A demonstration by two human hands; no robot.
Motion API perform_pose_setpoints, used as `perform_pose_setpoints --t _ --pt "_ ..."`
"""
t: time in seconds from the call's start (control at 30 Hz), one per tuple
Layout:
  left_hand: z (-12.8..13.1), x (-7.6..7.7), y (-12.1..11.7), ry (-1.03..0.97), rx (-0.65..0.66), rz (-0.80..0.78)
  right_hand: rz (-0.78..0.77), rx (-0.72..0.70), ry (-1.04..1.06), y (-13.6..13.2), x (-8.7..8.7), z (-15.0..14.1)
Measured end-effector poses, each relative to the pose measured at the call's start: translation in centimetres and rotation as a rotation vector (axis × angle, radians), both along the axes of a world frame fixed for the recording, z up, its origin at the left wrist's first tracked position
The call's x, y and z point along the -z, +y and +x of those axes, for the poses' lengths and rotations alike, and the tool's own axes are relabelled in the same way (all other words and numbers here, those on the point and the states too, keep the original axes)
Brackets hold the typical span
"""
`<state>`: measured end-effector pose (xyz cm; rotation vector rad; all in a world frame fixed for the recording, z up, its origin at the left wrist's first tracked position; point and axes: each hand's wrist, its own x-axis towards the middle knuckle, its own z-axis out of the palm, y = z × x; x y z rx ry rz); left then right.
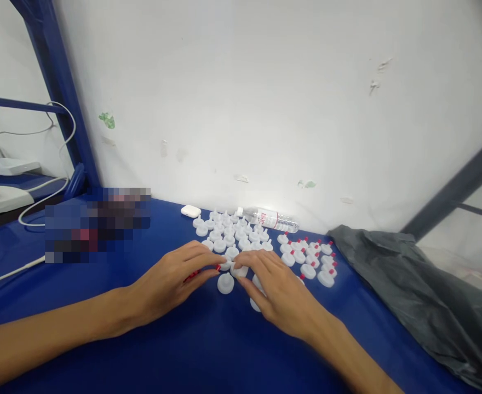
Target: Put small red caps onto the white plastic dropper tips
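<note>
My left hand [179, 271] pinches a small red tip cap [218, 267] between thumb and forefinger. More red pieces [192, 275] show under its curled fingers. Close by on the right, my right hand [269, 279] has thumb and forefinger closed on a white nozzle cap [240, 271], partly covered by the fingers. One loose white nozzle cap [225, 283] sits just below, between the hands, and another is half hidden beneath my right hand. Beyond the fingertips lies a cluster of bare white nozzle caps [228, 230]. To the right stand several white nozzle caps with red tips [299, 255].
A clear plastic bottle [284, 221] lies along the wall, with a small white case [190, 210] to its left. Dark grey fabric [405, 290] covers the right side of the blue surface [208, 350]. At left are a white cable [29, 223] and a blue metal post [62, 82].
</note>
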<state>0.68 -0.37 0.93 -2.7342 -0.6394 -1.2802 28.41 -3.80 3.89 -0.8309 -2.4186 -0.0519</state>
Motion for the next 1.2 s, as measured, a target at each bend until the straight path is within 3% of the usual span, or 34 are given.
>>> perform_pose_setpoints --t 0.27,0.53,0.77,1.0,1.2 --pt "0.0 -0.1 0.2 -0.049 0.132 0.07 -0.014 -0.054 0.061 -0.3 0.4 0.0" --pt "0.0 -0.1 0.0 -0.109 0.187 -0.066 -0.014 -0.102 0.081 -0.1 0.3 0.1" --pt "0.1 -0.5 -0.4 -0.169 0.2 -0.309 -0.041 -0.159 0.076 -0.4 0.1 -0.1" --pt "0.3 -0.7 -0.6 -0.234 0.279 -0.35 0.056 -0.195 0.065 -0.6 1.0 -0.3" --pt "0.3 -0.9 -1.2 -0.245 0.294 -0.372 0.048 -0.232 0.105 -0.9 1.1 -0.6"
